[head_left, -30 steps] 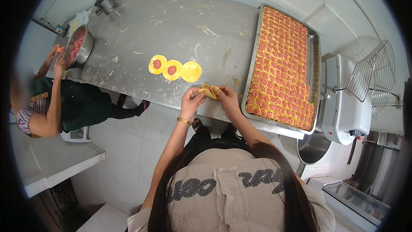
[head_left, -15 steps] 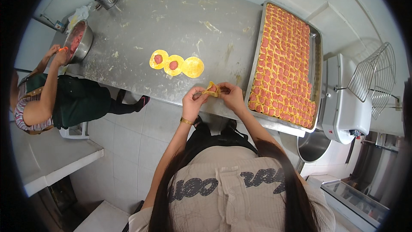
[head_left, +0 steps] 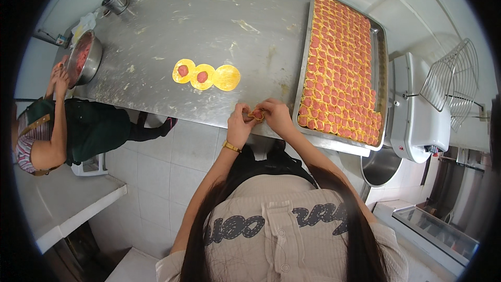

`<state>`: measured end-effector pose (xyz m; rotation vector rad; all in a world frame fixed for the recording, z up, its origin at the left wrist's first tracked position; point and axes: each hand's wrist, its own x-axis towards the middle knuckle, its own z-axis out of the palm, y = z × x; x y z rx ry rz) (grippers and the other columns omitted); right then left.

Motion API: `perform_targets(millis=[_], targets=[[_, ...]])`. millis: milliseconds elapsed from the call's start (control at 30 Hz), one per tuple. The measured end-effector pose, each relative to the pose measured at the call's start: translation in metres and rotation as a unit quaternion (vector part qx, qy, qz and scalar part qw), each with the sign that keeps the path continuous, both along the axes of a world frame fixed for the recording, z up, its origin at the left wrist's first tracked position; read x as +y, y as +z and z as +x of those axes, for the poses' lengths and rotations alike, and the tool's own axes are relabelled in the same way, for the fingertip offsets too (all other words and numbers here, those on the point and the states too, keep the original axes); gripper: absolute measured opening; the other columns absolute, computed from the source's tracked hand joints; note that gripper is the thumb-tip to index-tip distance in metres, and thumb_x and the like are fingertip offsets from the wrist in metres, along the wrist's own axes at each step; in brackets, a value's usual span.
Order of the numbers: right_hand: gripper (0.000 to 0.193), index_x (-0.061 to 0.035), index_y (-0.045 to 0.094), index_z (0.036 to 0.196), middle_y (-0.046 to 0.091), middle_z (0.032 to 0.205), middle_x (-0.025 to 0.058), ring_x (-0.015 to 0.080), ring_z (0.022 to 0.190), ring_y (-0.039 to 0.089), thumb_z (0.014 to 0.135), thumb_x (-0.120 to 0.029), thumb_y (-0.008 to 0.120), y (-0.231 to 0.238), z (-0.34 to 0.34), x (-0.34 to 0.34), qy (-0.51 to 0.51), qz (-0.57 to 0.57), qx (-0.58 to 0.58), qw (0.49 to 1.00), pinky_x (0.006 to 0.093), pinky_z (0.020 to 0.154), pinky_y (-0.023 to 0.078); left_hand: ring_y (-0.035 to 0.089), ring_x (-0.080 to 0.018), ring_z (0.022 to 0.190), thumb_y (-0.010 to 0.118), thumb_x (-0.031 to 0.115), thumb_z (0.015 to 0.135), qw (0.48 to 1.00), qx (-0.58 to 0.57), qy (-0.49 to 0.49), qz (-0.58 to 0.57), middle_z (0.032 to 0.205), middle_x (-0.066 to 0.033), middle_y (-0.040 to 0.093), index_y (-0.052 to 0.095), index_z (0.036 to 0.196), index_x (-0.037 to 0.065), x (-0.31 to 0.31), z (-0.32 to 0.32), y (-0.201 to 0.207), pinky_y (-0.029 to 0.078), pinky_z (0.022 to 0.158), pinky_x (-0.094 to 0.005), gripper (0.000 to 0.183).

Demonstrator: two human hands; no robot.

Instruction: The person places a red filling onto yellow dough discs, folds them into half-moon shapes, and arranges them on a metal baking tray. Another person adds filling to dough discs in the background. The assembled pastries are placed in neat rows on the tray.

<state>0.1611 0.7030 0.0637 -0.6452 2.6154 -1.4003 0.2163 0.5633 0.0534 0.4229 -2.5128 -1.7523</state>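
Note:
Near the table's front edge, my left hand [head_left: 239, 125] and my right hand [head_left: 276, 117] pinch a small open-topped dumpling [head_left: 257, 115] between their fingertips. Its yellow wrapper is gathered around pink meat filling, and my fingers partly cover it. Just beyond, three round yellow wrappers lie in an overlapping row. The right-hand wrapper [head_left: 227, 78] is bare; the middle wrapper [head_left: 202, 67] and the left wrapper [head_left: 177, 77] each carry a lump of pink meat. To my right, a large metal tray [head_left: 304, 58] holds tight rows of similar dumplings, with a gap at its near right corner.
The steel table [head_left: 209, 26] is dusted with flour streaks. At far left a co-worker's hands [head_left: 60, 77] are beside a metal bowl [head_left: 94, 62] of pink meat. A metal jug [head_left: 116, 2] stands at the back left. Right of the tray is a white mixer [head_left: 412, 109] with a wire guard.
The wrapper's raised corners have been folded in around the filling between my fingers. The co-worker's hands have come together, and the orange item there no longer shows. The view has shifted slightly.

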Motion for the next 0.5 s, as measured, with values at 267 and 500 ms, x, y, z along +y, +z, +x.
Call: perform_targets(millis=[267,500], targets=[[0.018,-0.0013,0.065,0.086,0.061,0.084,0.0144,0.0348,0.081,0.059,0.069,0.002,0.059,0.006,0.005,0.014,0.004,0.03,-0.024,0.999,0.0392,0.07,0.048,0.067,-0.0226,0.073,0.073,0.004,0.068,0.994,-0.015,-0.091,-0.05,0.084,-0.0125,0.066,0.06,0.102,0.003,-0.007,0.0,0.008,0.053,0.065,-0.0313,0.037],[0.024,-0.0044,0.064,0.092,0.061,0.092,0.0142,0.0343,0.084,0.06,0.069,0.001,0.059,0.004,-0.001,0.01,0.026,0.046,-0.06,0.997,0.0399,0.072,0.048,0.066,-0.0221,0.068,0.075,0.009,0.068,0.988,-0.029,-0.123,-0.086,0.074,-0.0102,0.066,0.061,0.088,0.002,-0.004,-0.01,0.011,0.051,0.061,-0.0293,0.025]])
